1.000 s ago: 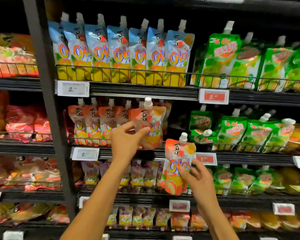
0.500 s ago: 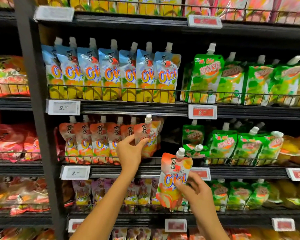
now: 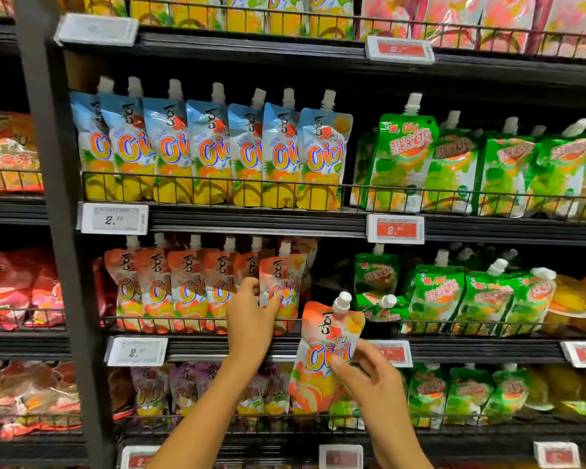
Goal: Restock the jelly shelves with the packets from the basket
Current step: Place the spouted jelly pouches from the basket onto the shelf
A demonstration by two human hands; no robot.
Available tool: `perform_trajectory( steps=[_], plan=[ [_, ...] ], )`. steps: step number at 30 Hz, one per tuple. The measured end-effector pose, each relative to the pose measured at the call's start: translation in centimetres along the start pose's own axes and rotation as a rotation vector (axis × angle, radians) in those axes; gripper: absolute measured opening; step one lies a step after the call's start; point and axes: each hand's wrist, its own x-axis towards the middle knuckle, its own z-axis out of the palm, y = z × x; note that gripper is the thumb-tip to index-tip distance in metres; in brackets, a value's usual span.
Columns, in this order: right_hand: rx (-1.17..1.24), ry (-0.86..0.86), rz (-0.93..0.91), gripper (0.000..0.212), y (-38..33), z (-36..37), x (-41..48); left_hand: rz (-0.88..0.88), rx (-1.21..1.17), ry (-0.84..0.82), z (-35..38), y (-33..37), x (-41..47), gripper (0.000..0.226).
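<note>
My left hand (image 3: pixel 251 313) grips an orange Cici jelly packet (image 3: pixel 283 289) at the right end of the orange row (image 3: pixel 170 286) on the middle shelf, its bottom behind the wire rail (image 3: pixel 183 323). My right hand (image 3: pixel 369 377) holds a second orange Cici packet (image 3: pixel 325 350) by its lower part, upright, in front of the shelf edge and below the gap right of the row. The basket is out of view.
Blue Cici packets (image 3: pixel 210 147) fill the shelf above, green packets (image 3: pixel 454 164) stand to their right, and more green packets (image 3: pixel 454 296) share the middle shelf. A black upright post (image 3: pixel 58 231) stands left. Price tags (image 3: pixel 394 228) line the shelf edges.
The view has tilted upward, so the shelves sit lower in frame. My left hand has set its packet deeper into the orange row. My right hand keeps its packet at about the same spot.
</note>
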Motion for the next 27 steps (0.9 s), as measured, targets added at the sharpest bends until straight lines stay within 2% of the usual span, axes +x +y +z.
perform_trajectory(
  steps=[2, 8, 11, 18, 21, 24, 27],
  plan=[
    [0.016, -0.001, -0.005, 0.035, -0.2, 0.4, 0.1, 0.034, 0.018, -0.015, 0.0, -0.2, -0.4, 0.019],
    [-0.135, 0.012, -0.124, 0.02, -1.0, 1.8, 0.5, 0.074, 0.191, 0.048, -0.6, -0.6, -1.0, 0.027],
    [-0.215, 0.037, -0.215, 0.025, -1.7, 2.3, 1.3, 0.075, 0.177, 0.045, -1.0, -1.0, -1.0, 0.025],
    [-0.179, 0.19, -0.337, 0.034, -2.8, 4.2, 4.6, 0.072, 0.143, 0.045, -1.5, -0.8, -1.0, 0.022],
    [-0.186, 0.287, -0.314, 0.026, -2.6, 5.2, 6.2, 0.074, 0.153, 0.041, -1.6, -0.8, -1.0, 0.022],
    [-0.187, 0.336, -0.272, 0.027, -2.5, 5.7, 7.5, 0.07, 0.176, 0.024, -1.7, -0.9, -1.0, 0.026],
    [-0.307, 0.341, -0.208, 0.022, -2.1, 5.9, 8.5, 0.064, 0.187, 0.023, -1.9, -0.9, -0.8, 0.029]
  ],
)
